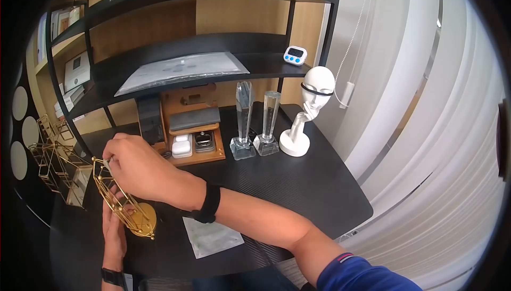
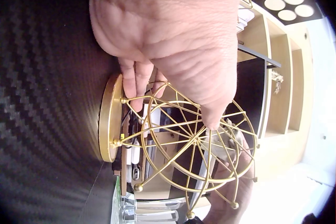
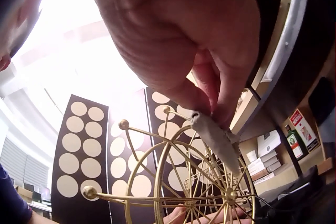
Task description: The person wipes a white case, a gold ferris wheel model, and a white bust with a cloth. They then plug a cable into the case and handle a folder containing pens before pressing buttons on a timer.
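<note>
A gold wire Ferris wheel ornament (image 1: 118, 206) with a round base (image 2: 109, 119) stands at the left of the black desk. My left hand (image 1: 113, 224) holds it low down; in the left wrist view the thumb (image 2: 212, 113) lies at the hub and the other fingers reach round the far side near the base. Above, my right hand (image 1: 139, 169) pinches a folded grey cloth (image 3: 216, 140) between thumb and fingers. This cloth lies against the upper rim and spokes of the wheel. In the head view the right hand covers most of it.
A flat pale packet (image 1: 213, 236) lies near the desk's front. Behind are a wooden organizer (image 1: 221, 150), two crystal trophies (image 1: 244, 115) and a white head figurine (image 1: 295, 142). Gold wire ornaments (image 1: 56, 158) stand at the far left. A shelf (image 1: 266, 67) overhangs the desk's back.
</note>
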A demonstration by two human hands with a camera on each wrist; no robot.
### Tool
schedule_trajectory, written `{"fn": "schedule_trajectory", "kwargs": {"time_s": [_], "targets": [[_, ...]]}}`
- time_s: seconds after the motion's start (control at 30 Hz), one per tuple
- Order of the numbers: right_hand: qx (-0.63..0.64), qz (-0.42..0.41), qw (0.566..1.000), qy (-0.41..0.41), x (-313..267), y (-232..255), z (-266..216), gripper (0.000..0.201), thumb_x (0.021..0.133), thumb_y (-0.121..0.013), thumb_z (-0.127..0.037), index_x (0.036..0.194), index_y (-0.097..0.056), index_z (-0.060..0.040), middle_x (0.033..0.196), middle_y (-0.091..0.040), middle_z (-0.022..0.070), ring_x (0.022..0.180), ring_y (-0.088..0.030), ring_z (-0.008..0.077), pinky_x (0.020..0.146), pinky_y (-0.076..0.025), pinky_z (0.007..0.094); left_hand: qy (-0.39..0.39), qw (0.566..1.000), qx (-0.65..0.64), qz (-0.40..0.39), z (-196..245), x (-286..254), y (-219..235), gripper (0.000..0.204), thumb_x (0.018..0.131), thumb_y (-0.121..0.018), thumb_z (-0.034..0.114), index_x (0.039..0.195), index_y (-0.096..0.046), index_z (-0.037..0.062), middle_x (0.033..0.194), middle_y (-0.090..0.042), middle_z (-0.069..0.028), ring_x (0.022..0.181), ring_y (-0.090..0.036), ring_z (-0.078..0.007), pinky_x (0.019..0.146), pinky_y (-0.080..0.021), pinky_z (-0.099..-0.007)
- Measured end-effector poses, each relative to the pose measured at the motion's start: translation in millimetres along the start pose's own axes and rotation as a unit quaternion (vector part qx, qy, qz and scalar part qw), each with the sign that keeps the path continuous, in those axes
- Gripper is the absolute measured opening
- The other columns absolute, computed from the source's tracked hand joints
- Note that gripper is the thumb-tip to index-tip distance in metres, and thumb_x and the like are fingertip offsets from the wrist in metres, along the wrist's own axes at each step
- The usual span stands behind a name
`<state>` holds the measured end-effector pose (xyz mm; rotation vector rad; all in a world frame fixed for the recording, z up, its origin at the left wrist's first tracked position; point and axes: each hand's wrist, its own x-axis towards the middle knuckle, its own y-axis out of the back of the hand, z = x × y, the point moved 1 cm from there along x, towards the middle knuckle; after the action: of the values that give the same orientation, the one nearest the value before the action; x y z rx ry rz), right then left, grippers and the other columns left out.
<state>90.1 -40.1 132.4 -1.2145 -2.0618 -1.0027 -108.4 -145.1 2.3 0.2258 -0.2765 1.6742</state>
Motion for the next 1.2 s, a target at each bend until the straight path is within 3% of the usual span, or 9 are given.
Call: {"fn": "schedule_trajectory", "kwargs": {"time_s": [0.13, 0.2, 0.53, 0.6, 0.77, 0.83, 0.97, 1.03, 1.2], "targets": [[-0.06, -0.052, 0.997, 0.015, -3, -3, 11, 0.017, 0.089, -0.064, 0.0, 0.096, -0.076, 0.0094, 0.096, -0.072, 0.0309, 0.089, -0.073, 0.0449, 0.079, -0.058, 0.0477, -0.002, 1.0, 0.0, 0.0, 1, 0, 1, 0.082, 0.107, -0.062, 0.047, 0.168, -0.029, 0.0032, 0.156, -0.05, -0.012, 0.121, -0.063, -0.0201, 0.111, -0.047, -0.0385], [-0.073, -0.183, 0.975, -0.098, -4, 7, -2, 0.016, 0.088, -0.063, 0.001, 0.091, -0.076, 0.0097, 0.087, -0.072, 0.0325, 0.083, -0.074, 0.0468, 0.073, -0.059, 0.048, 0.001, 1.0, -0.001, 0.002, 0, -1, 1, 0.085, 0.106, -0.063, 0.049, 0.168, -0.029, 0.0027, 0.156, -0.05, -0.0118, 0.122, -0.063, -0.0205, 0.112, -0.047, -0.0387], [-0.111, -0.177, 0.973, -0.1, -8, -5, 14, 0.014, 0.088, -0.064, 0.001, 0.087, -0.075, 0.0104, 0.083, -0.071, 0.0313, 0.081, -0.073, 0.0463, 0.072, -0.059, 0.046, -0.007, 1.0, 0.004, -0.019, -2, 0, 4, 0.076, 0.111, -0.055, 0.048, 0.168, -0.028, 0.0052, 0.157, -0.047, -0.0084, 0.122, -0.062, -0.0202, 0.111, -0.047, -0.0384], [-0.087, -0.017, 0.996, 0.012, -3, -11, 19, 0.014, 0.09, -0.064, 0.001, 0.093, -0.073, 0.011, 0.093, -0.071, 0.028, 0.089, -0.074, 0.0435, 0.077, -0.06, 0.0433, -0.006, 1.0, 0.007, -0.019, 1, 0, 1, 0.075, 0.111, -0.055, 0.047, 0.167, -0.029, 0.0046, 0.156, -0.048, -0.009, 0.121, -0.063, -0.0195, 0.111, -0.047, -0.0379], [0.029, 0.061, 0.998, 0.014, -1, -6, 0, 0.015, 0.093, -0.064, 0.003, 0.102, -0.07, 0.0126, 0.107, -0.069, 0.0238, 0.089, -0.073, 0.0407, 0.08, -0.061, 0.0435, 0.001, 1.0, 0.006, 0.001, 0, 1, 1, 0.082, 0.107, -0.061, 0.048, 0.167, -0.03, 0.0017, 0.156, -0.051, -0.0125, 0.12, -0.064, -0.021, 0.111, -0.048, -0.0388], [-0.009, -0.035, 0.999, 0.007, -2, -6, 2, 0.014, 0.094, -0.063, 0.001, 0.098, -0.07, 0.0132, 0.102, -0.068, 0.0262, 0.091, -0.073, 0.0429, 0.08, -0.06, 0.045, -0.003, 1.0, 0.005, -0.004, -1, 0, 2, 0.081, 0.107, -0.061, 0.047, 0.166, -0.03, 0.0016, 0.156, -0.051, -0.0125, 0.119, -0.064, -0.0211, 0.11, -0.048, -0.0385], [-0.052, -0.063, 0.997, -0.015, -5, -5, 5, 0.015, 0.093, -0.063, 0.0, 0.093, -0.071, 0.0128, 0.094, -0.07, 0.0303, 0.09, -0.074, 0.0456, 0.077, -0.06, 0.0469, -0.002, 1.0, 0.0, -0.001, 0, 0, 1, 0.079, 0.108, -0.06, 0.046, 0.166, -0.03, 0.0019, 0.156, -0.051, -0.0123, 0.12, -0.064, -0.0211, 0.11, -0.048, -0.0381], [-0.076, -0.166, 0.979, -0.086, -8, -2, 5, 0.016, 0.092, -0.062, -0.001, 0.088, -0.071, 0.0119, 0.086, -0.07, 0.0332, 0.085, -0.073, 0.0479, 0.074, -0.059, 0.0502, -0.002, 1.0, -0.001, 0.001, 0, 0, 1, 0.079, 0.108, -0.06, 0.045, 0.166, -0.03, 0.0021, 0.156, -0.051, -0.0123, 0.121, -0.063, -0.0211, 0.11, -0.048, -0.0381], [-0.089, -0.163, 0.979, -0.084, -7, 2, 2, 0.015, 0.09, -0.062, -0.001, 0.088, -0.072, 0.0109, 0.084, -0.07, 0.0326, 0.081, -0.073, 0.0479, 0.073, -0.058, 0.051, 0.006, 1.0, 0.0, 0.007, -1, 0, 2, 0.076, 0.108, -0.06, 0.043, 0.166, -0.032, 0.003, 0.155, -0.052, -0.0114, 0.12, -0.063, -0.0204, 0.11, -0.047, -0.038]]}}
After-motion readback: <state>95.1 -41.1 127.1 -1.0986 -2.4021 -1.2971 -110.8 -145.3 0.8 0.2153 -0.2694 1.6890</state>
